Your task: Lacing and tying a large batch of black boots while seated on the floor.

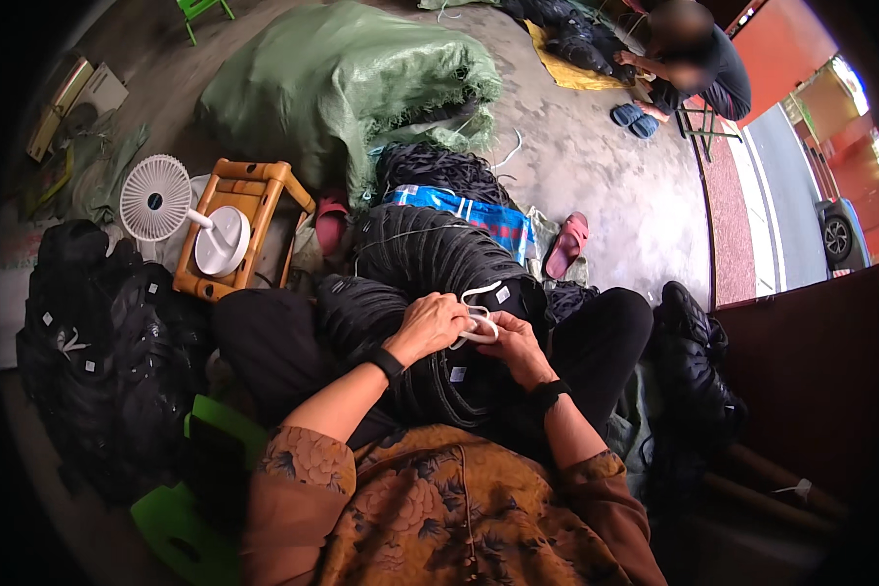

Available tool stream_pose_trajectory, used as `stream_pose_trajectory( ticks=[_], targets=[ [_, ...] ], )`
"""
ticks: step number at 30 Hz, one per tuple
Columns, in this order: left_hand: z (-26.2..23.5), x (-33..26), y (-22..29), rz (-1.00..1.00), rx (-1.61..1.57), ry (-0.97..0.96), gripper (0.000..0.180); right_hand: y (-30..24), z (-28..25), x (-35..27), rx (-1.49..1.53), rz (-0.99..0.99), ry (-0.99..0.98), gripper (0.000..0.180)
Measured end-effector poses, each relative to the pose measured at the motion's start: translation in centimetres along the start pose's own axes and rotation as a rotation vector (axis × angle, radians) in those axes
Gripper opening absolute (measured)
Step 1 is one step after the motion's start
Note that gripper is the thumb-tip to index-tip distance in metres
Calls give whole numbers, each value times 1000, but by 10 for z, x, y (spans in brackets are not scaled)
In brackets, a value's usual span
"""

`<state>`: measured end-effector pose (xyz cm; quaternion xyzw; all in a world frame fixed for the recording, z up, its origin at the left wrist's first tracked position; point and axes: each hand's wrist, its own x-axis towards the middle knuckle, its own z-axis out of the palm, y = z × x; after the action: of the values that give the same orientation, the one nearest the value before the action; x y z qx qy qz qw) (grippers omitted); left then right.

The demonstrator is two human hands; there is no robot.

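**Both hands on a white cord over a lapful of black goods**

Left hand [428, 325]: knuckles up, fingers curled closed around a white cord [480, 314]. Black band on that wrist.

Right hand [514, 344]: just beside the left, nearly touching it, fingers pinched shut on the same cord. The cord loops between the two hands and up over the left fingers. Black band on this wrist too.

The cord sits at the top of a long bundle of black ribbed items [430, 293] lying across the person's lap, running away from the body. Small white tags show on the bundle. What the items are, I cannot tell.

Person sits low, legs in black, sleeves brown with a flower pattern. A green plastic stool [181, 532] shows at the lower left.

Left of the lap: a heap of black tagged goods [107, 342]. Beyond it a wooden stool [254, 210] tipped on the floor, with a small white fan [156, 197] against it.

Ahead: more black bundles, a blue printed sack [479, 215], then a large green woven sack [342, 78]. A pink slipper [566, 244] lies on the concrete floor [606, 176].

Right of the lap: another black pile [698, 361].

Far end: another person sits low over a yellow sheet [576, 73], blue slippers [635, 119] near them.
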<state>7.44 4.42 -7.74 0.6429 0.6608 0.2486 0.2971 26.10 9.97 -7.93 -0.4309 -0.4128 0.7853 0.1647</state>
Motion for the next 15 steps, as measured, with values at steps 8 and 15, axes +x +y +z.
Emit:
stream_pose_trajectory(
  ticks=[8, 15],
  targets=[
    [-12, -5, -16, -286, -800, -118, 26, 1, 3, 0, 71, -27, 26, 14],
    [-11, -7, -26, -232, -761, -256, 18, -9, 6, -7, 207, -161, 55, 21]
  ],
)
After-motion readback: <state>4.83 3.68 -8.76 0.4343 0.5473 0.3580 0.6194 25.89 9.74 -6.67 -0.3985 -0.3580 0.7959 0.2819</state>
